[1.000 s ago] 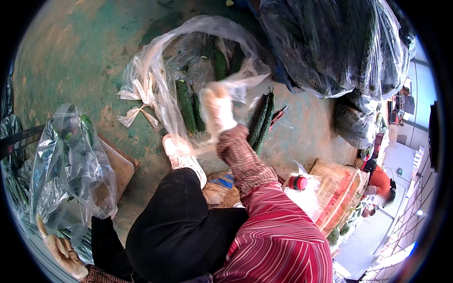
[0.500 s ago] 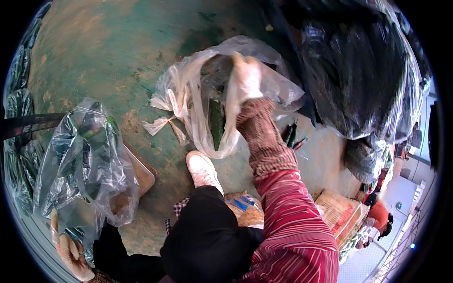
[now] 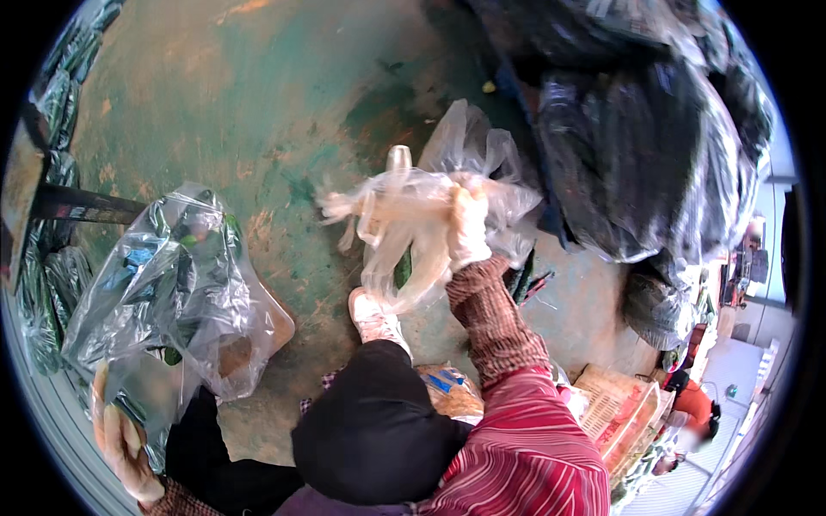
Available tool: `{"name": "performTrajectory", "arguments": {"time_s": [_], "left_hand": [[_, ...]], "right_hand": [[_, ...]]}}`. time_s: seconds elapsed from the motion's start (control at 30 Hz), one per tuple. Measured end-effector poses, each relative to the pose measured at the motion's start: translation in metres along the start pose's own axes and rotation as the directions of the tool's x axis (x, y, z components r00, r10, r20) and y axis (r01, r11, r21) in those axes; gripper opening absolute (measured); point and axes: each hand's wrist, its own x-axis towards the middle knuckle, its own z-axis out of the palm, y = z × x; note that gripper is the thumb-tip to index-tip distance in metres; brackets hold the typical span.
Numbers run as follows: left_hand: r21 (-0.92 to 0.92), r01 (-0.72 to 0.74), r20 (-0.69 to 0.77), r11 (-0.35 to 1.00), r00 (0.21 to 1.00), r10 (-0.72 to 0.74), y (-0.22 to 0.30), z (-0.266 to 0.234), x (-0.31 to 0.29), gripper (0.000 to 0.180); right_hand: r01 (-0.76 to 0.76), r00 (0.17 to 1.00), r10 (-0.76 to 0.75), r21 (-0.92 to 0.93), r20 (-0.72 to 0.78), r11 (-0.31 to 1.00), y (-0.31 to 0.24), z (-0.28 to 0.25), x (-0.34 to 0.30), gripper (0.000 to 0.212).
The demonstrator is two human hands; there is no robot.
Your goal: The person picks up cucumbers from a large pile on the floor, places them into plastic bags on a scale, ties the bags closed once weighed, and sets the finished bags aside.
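My right hand (image 3: 469, 225), in a pale glove, is closed on a crumpled clear plastic bag (image 3: 413, 258) just beyond my white shoe (image 3: 375, 316). Through the film shows part of a dark green, cucumber-like vegetable (image 3: 403, 270). At the lower left, my gloved left hand (image 3: 123, 443) has its fingers stretched out and apart, beside the lower edge of a second clear bag (image 3: 181, 292). Whether its fingertips touch that film I cannot tell. Green produce and something blue show inside this second bag, which rests against a brown board-like thing (image 3: 277, 320).
Big dark plastic-wrapped bundles (image 3: 637, 155) stand at the right. Long dark green vegetables (image 3: 521, 279) lie on the floor beside the bag. A cardboard box (image 3: 615, 404) and a person in orange (image 3: 691, 402) are at lower right. A dark bar (image 3: 90, 205) juts in from the left.
The bag under my right hand has collapsed from wide open into a bunched shape, covering most of the vegetable. My right hand has come nearer to me. The left hand has barely moved.
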Motion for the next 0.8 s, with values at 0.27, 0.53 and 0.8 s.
{"name": "performTrajectory", "arguments": {"time_s": [0.27,0.53,0.8], "left_hand": [[-0.188,-0.036,0.111,0.982,0.992,0.057,-0.025,-0.032,0.011,0.041],[-0.190,-0.063,-0.039,0.980,0.998,0.057,-0.066,-0.063,0.047,0.025],[-0.286,-0.094,0.024,0.954,0.994,0.106,-0.087,-0.029,0.137,0.024]], "right_hand": [[0.111,0.994,-0.110,-0.034,0.028,0.993,-0.178,-0.037,-0.045,0.016],[0.549,0.835,-0.535,-0.282,0.132,0.787,-0.331,-0.132,-0.093,0.008],[-0.119,0.393,-0.864,-0.914,0.315,-0.388,-0.560,-0.299,-0.339,0.015]]}}
